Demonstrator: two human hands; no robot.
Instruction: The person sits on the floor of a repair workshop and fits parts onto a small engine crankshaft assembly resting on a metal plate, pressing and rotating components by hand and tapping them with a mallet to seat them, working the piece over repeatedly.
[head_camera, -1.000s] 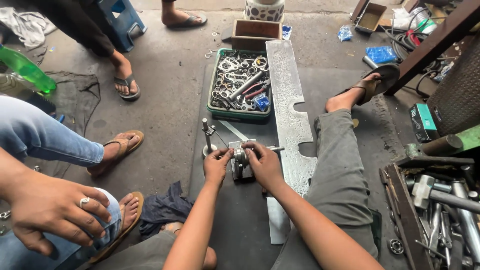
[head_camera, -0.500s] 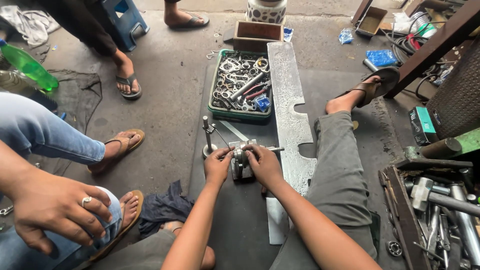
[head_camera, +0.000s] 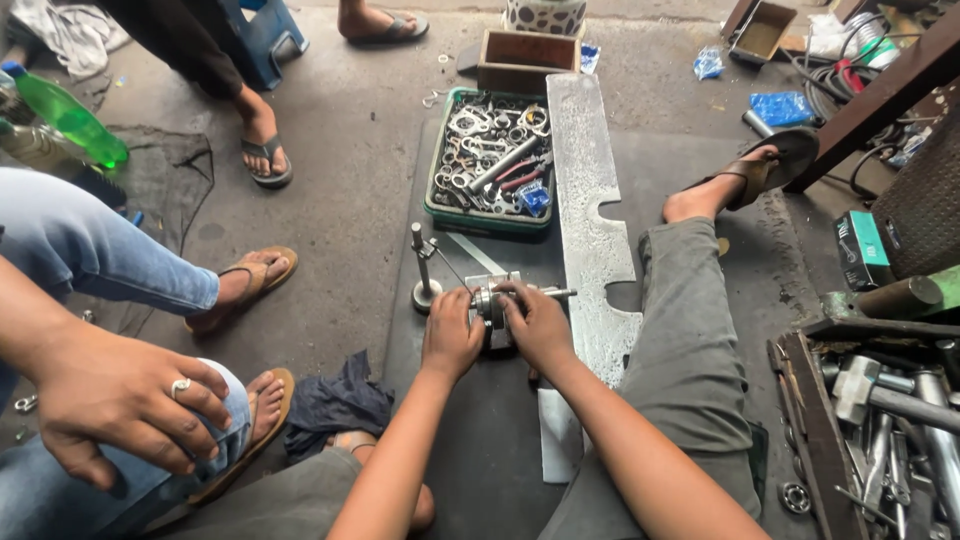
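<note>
Centrally, the left hand (head_camera: 452, 335) and the right hand (head_camera: 535, 325) meet over a small metal part (head_camera: 490, 303) that rests on a dark mat (head_camera: 480, 450) spread on the floor. Both hands have their fingers closed around the part: the left hand grips it from the left side, the right hand wraps it from above and from the right. A thin shaft (head_camera: 555, 293) projects from the part past the right hand towards a long grey steel plate (head_camera: 590, 220), which lies along the right edge of the mat. Just left of the hands stands an upright metal post on a round base (head_camera: 424, 270). Beyond the hands, at the far end of the mat, sits a green tray (head_camera: 490, 165) filled with spanners and other tools. A dark rag (head_camera: 335, 400) lies on the floor near the left forearm. At lower left, another person's hand with a ring (head_camera: 125, 395) rests on a knee in blue jeans. A green bottle (head_camera: 70, 115) lies at upper left.
</note>
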